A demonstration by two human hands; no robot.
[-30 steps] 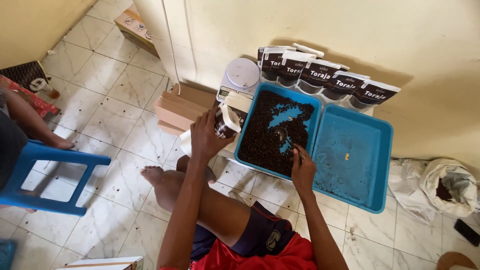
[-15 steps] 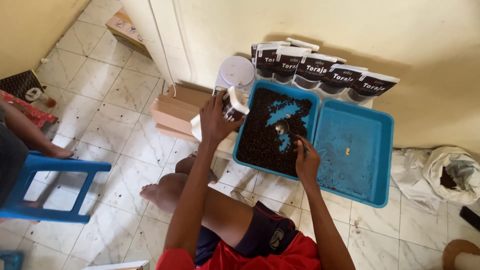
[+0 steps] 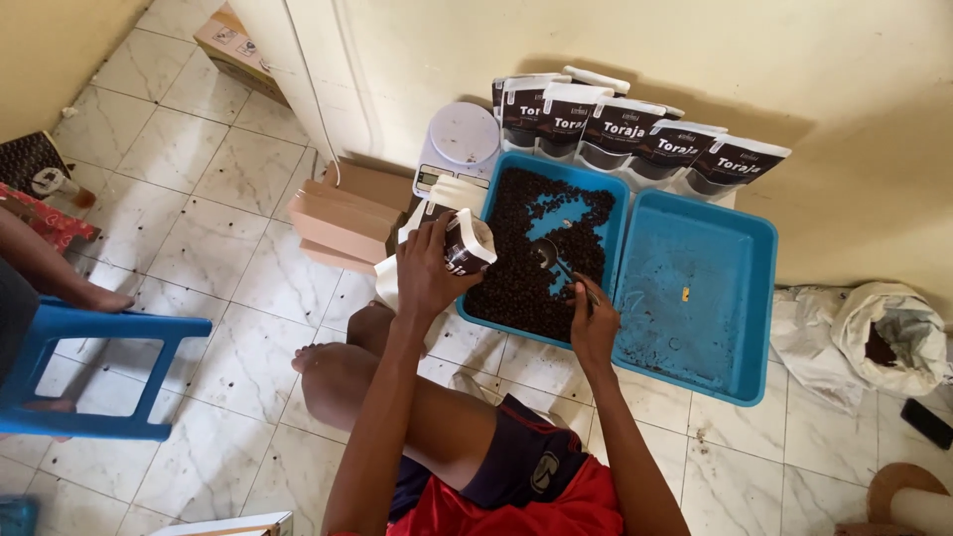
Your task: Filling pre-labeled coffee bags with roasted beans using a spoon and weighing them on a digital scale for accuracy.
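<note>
two blue trays on the tiled floor: the empty tray on the right, the bean-filled tray beside it. left hand is wrapped around an open pouch, tipped at that tray's near edge. right hand grips a metal scoop, its bowl down among the coffee beans.

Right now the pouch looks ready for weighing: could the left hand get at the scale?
Probably yes: the scale sits just beyond the left hand, nothing between them, though that hand is holding the pouch.
</note>
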